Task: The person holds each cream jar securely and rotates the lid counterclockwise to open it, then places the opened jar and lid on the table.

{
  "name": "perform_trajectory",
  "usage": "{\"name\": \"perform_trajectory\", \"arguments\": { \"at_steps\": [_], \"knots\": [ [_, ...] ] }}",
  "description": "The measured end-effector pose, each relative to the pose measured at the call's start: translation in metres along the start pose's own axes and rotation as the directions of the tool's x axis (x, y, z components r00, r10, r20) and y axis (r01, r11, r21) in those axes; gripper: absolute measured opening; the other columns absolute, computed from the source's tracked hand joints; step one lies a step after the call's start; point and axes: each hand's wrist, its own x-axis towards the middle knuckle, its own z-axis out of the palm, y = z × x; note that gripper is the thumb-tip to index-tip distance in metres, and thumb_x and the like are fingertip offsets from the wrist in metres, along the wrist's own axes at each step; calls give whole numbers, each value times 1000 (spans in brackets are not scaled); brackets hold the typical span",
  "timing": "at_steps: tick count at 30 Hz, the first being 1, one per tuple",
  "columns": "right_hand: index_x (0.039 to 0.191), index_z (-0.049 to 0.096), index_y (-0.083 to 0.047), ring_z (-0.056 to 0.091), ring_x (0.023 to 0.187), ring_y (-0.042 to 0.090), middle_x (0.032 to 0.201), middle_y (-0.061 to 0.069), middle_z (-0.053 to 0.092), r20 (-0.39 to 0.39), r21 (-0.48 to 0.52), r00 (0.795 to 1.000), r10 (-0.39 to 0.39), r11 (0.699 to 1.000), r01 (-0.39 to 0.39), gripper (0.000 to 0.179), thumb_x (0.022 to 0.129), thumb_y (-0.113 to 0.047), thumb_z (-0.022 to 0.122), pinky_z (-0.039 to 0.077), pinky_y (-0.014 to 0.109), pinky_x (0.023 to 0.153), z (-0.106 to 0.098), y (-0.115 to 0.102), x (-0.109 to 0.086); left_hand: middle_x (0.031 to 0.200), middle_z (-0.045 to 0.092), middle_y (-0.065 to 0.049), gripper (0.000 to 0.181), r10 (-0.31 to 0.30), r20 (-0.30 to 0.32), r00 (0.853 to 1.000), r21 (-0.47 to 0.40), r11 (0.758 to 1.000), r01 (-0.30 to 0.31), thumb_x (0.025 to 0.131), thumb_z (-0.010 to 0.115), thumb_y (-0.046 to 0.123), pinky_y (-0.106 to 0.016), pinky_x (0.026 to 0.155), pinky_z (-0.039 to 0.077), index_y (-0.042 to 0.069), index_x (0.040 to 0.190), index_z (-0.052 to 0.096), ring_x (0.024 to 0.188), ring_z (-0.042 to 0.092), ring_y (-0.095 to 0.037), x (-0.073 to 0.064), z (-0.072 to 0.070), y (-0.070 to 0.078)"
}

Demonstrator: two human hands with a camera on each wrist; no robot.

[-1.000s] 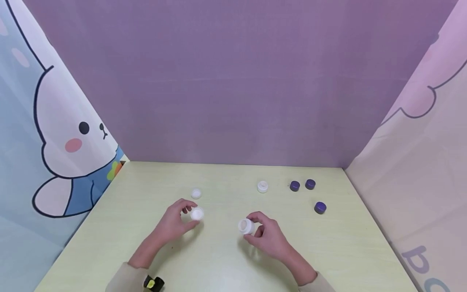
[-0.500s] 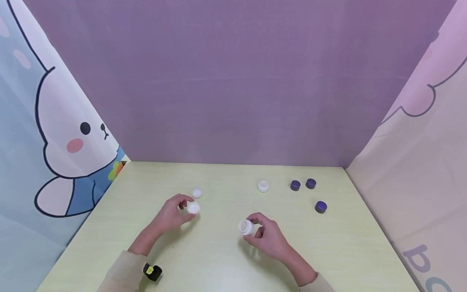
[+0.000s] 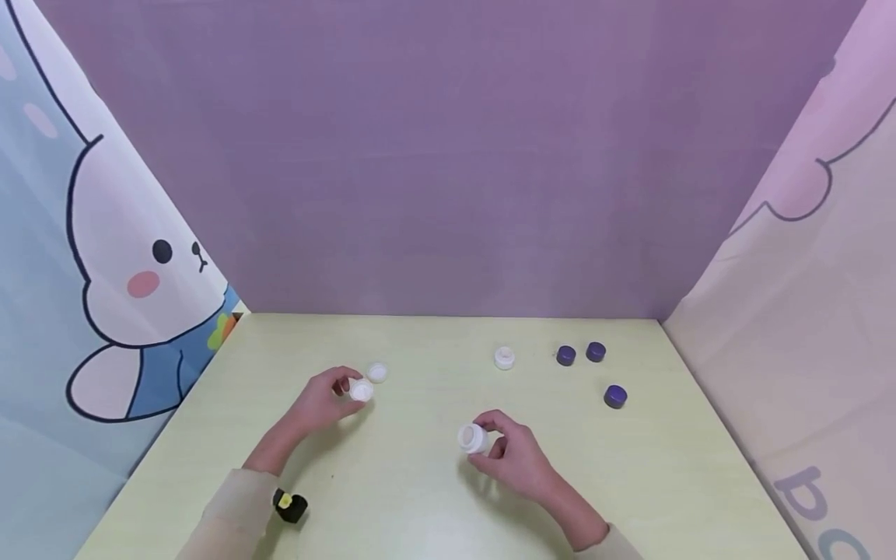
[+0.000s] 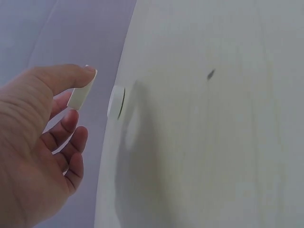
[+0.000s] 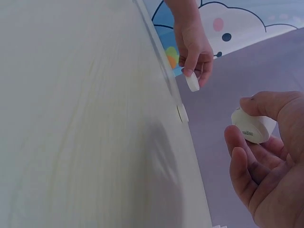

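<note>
My left hand (image 3: pixel 322 400) pinches a white round lid (image 3: pixel 361 390) by its edge between thumb and fingers, above the table. The left wrist view shows this lid (image 4: pixel 82 92) edge-on in the grip. Just beyond it, a second white lid (image 3: pixel 378 372) lies flat on the table. My right hand (image 3: pixel 514 455) grips a small white jar (image 3: pixel 472 438) by its sides, its round mouth facing up and to the left. From the right wrist view, dark print shows on the base of this jar (image 5: pixel 254 126).
Another small white jar (image 3: pixel 504 358) stands toward the back of the table (image 3: pixel 420 498). Three dark purple caps (image 3: pixel 615 397) sit at the right. A purple backdrop (image 3: pixel 448 155) rises behind the table's far edge, with printed cloths at both sides.
My left hand has moved back and to the left with the white lid, closer to the lid on the table. The right hand stays almost where it was with the jar.
</note>
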Motion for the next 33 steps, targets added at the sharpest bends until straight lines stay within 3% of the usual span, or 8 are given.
{"name": "perform_trajectory", "arguments": {
  "at_steps": [6,10,25,29,33],
  "knots": [
    [114,58,-3,54,55,16,106,10,63,15,-16,1000,-7,1000,7,40,79,3,77,42,19,46,-4,-25,-4,85,54,-2,40,-28,23,999,-9,1000,29,74,86,16,-29,61,44,11,107,66,76,50,-21,4,-8,-11],
    [113,58,0,54,56,16,105,11,63,27,-11,1000,5,1000,-4,39,79,4,76,43,18,47,-7,-41,-7,84,54,-2,40,-12,45,999,-1,1000,12,75,85,15,-29,62,45,10,109,65,75,51,-20,8,-11,-17],
    [113,57,0,53,55,16,103,10,63,27,-4,1000,2,1000,-2,39,79,5,76,42,18,45,-7,-39,-7,87,56,-5,42,-27,92,995,24,999,25,76,84,15,-29,65,47,3,111,64,77,52,-19,28,-12,-34],
    [112,58,0,53,55,16,102,11,63,25,-11,1000,4,1000,-3,39,79,5,76,42,18,46,-7,-39,-7,87,57,-6,41,-26,86,996,25,999,24,76,83,15,-30,66,46,3,111,64,77,52,-20,30,-12,-38],
    [112,58,0,53,55,16,102,10,63,18,-13,1000,2,1000,-2,38,78,5,76,42,18,45,-6,-38,-8,92,59,-6,41,-19,56,998,40,999,17,76,84,16,-36,75,47,4,110,65,84,54,-22,32,-11,-41]
  ]
}}
